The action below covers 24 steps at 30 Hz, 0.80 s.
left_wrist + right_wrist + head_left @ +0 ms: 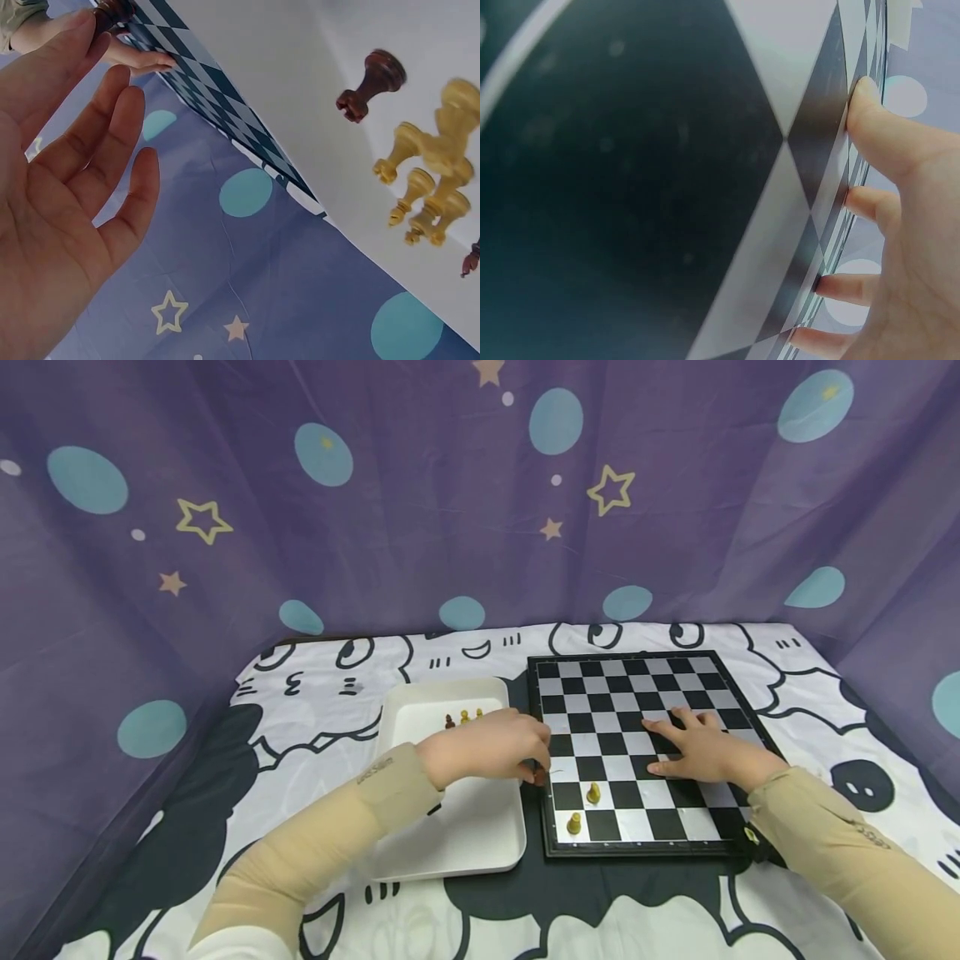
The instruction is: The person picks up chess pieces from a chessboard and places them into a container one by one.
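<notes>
My left hand (491, 745) is over the gap between the white tray (480, 860) and the chessboard (618, 768). Thumb and finger pinch a dark brown chess piece (114, 12), partly cut off in the left wrist view. Its other fingers are loosely bent. On the board's right side, my right hand (701, 747) rests with fingers spread, fingertips touching the squares. Two yellow chess pieces stand at the near left corner: one on a dark square (593, 793), one on a light square (574, 823).
Inside the tray lie a brown rook (373, 84), several yellow pieces (439, 150) and another brown piece (472, 260). A patterned cloth (315, 718) covers the table, and a purple curtain (420, 510) hangs behind. A small yellow item (751, 835) shows near the right sleeve.
</notes>
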{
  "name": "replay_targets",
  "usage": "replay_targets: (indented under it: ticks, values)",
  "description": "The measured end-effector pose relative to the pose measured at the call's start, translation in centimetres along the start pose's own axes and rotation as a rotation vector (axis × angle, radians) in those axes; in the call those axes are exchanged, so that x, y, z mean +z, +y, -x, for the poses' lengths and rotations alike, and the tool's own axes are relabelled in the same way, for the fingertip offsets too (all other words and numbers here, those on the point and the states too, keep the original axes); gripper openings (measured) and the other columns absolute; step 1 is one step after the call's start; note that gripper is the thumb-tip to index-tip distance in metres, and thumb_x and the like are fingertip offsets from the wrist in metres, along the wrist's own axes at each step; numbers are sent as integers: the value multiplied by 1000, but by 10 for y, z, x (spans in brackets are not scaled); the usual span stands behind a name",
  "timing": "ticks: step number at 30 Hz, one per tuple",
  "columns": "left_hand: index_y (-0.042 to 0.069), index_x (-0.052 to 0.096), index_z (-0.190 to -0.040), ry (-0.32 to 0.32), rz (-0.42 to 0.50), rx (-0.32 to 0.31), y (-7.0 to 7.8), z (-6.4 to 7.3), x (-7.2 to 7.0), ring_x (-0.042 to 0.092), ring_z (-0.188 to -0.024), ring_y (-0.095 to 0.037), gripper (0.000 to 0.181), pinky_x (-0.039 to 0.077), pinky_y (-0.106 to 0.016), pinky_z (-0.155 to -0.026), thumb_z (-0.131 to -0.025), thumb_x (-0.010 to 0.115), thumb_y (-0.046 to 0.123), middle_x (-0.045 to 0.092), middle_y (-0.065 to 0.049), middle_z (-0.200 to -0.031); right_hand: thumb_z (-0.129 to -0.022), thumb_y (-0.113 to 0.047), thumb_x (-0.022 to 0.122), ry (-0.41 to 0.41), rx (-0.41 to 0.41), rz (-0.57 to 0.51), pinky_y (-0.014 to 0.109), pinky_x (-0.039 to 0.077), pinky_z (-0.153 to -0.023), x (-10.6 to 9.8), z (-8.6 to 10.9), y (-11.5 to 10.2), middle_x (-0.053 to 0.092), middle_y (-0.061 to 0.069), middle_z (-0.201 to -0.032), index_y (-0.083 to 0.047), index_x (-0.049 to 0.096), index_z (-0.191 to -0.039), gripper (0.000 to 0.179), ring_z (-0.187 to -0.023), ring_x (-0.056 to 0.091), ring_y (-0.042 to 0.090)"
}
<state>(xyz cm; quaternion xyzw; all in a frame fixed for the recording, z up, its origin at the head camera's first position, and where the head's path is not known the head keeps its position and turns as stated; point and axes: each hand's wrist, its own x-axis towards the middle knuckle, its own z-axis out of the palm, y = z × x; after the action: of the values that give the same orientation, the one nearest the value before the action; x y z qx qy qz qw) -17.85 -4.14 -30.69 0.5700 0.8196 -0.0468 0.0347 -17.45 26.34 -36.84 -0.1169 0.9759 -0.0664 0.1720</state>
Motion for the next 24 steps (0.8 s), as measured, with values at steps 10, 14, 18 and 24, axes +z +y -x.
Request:
replay_targets:
  ticks: [10, 14, 18, 24]
  values:
    - [22, 74, -86, 37, 66, -30, -9, 14, -3, 59, -78, -10, 9, 48, -28, -72, -77, 77, 24, 65, 3, -88, -78, -69, 56, -2, 1, -2, 73, 37, -83, 0, 0, 0, 20, 34, -143, -15, 37, -144, 87, -123, 20, 62]
    - [23, 74, -84, 57, 71, -39, -14, 20, -5, 59, -79, -9, 8, 48, -27, -72, -77, 77, 22, 64, 5, -88, -78, -69, 56, 0, 2, 0, 73, 37, -83, 1, 0, 0, 20, 34, -143, -14, 37, -144, 88, -123, 20, 62]
    - [22, 75, -85, 76, 83, -58, -20, 27, -6, 59, -78, -11, 9, 47, -26, -71, -77, 77, 20, 63, 4, -87, -78, -69, 56, -2, 5, 1, 73, 36, -84, 1, -1, 0, 20, 34, -143, -14, 37, -144, 88, -124, 20, 62]
    - [21, 76, -89, 95, 77, -101, -29, 38, -8, 59, -79, -10, 13, 48, -25, -73, -76, 78, 22, 63, 4, -87, -78, -69, 56, -5, 8, 0, 73, 37, -84, 0, 0, -1, 19, 34, -143, -14, 37, -144, 89, -123, 19, 62]
